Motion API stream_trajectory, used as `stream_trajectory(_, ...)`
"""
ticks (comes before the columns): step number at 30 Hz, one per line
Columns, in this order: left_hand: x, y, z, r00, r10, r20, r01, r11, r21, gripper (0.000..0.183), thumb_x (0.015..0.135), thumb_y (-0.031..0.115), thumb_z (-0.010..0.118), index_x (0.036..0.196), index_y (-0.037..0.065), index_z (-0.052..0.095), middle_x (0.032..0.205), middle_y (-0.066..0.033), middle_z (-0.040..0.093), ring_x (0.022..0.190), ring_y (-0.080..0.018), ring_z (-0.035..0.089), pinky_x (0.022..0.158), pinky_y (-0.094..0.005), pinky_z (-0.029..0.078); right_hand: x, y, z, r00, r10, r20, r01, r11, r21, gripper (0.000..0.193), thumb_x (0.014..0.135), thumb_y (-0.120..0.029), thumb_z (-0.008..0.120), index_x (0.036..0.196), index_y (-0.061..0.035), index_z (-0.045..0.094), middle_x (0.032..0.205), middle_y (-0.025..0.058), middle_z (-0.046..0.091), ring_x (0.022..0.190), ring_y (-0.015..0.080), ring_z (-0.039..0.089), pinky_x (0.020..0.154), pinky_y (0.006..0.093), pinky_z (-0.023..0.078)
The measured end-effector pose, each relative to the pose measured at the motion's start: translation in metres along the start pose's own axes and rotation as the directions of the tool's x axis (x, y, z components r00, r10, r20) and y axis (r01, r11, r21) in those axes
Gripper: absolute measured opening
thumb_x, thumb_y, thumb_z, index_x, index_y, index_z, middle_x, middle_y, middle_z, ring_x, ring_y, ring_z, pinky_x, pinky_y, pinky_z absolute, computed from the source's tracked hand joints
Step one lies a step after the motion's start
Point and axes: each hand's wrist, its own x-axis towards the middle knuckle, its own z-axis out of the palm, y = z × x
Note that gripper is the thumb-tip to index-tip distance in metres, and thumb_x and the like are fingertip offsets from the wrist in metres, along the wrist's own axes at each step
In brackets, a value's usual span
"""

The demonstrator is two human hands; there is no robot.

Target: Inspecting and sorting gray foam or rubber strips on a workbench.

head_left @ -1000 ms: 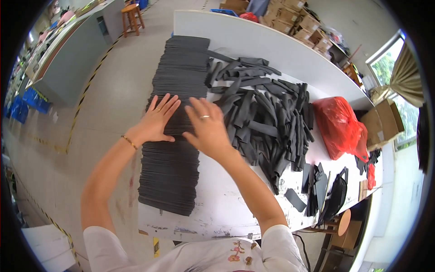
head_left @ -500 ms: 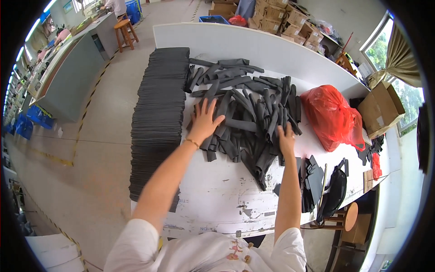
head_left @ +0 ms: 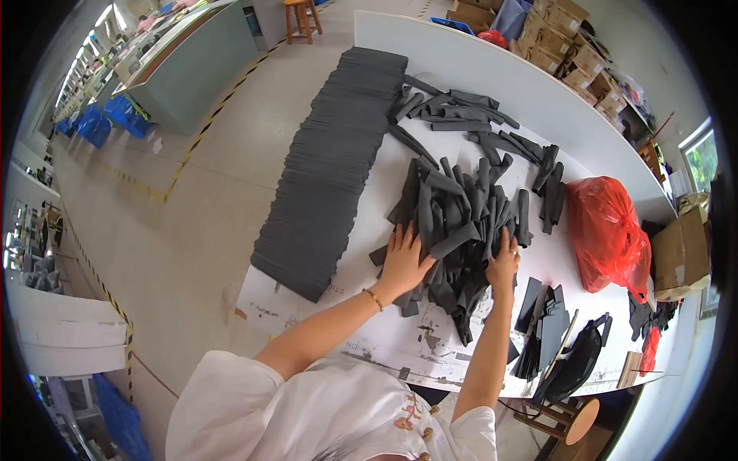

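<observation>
Two hands on one loose pile of grey foam strips (head_left: 461, 223), mid white surface (head_left: 492, 69): left hand (head_left: 403, 257) flat and spread, right hand (head_left: 503, 261) curled into the strips. One long stacked row of grey sheets (head_left: 330, 161) left. One red bag (head_left: 611, 230), contents hidden. Both hands have pulled the pile closer since half a second ago.

I count my two hands, left hand (head_left: 405, 261) and right hand (head_left: 503, 265), one loose heap of dark grey foam strips (head_left: 461, 215), one long overlapping row of foam sheets (head_left: 334, 161), one red plastic bag (head_left: 611, 230), one cardboard box (head_left: 680, 257) and one wooden stool (head_left: 301, 17).
</observation>
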Motion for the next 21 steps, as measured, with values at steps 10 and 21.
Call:
stream_trajectory(10, -0.083, -0.048, -0.047, 0.926, -0.183, -0.329, 0.046, 0.923, -0.383, 0.041, 0.092, 0.016, 0.061, 0.128, 0.001, 0.05, 0.129, -0.02, 0.052, 0.117, -0.0332, 0.053, 0.1, -0.0379, 0.042, -0.14, 0.055, -0.072, 0.932, 0.122, -0.34, -0.008, 0.948, 0.318, 0.019, 0.088, -0.013, 0.066, 0.101, 0.0013, 0.067, 0.085, 0.0158, 0.067, 0.077, 0.0276, 0.065, 0.073, 0.0356, 0.05)
stream_trajectory(21, -0.052, -0.037, -0.045, 0.808, -0.253, -0.532, 0.029, 0.919, -0.394, 0.014, 0.087, 0.012, 0.067, 0.095, 0.0, 0.067, 0.081, -0.0093, 0.068, 0.07, -0.0175, 0.063, 0.068, -0.0282, 0.05, -0.216, 0.114, -0.042, 0.92, -0.379, -0.098, 0.309, 0.857, -0.413, 0.032, 0.087, -0.012, 0.061, 0.115, 0.0015, 0.06, 0.107, 0.0132, 0.061, 0.103, 0.0313, 0.056, 0.086, 0.0428, 0.045)
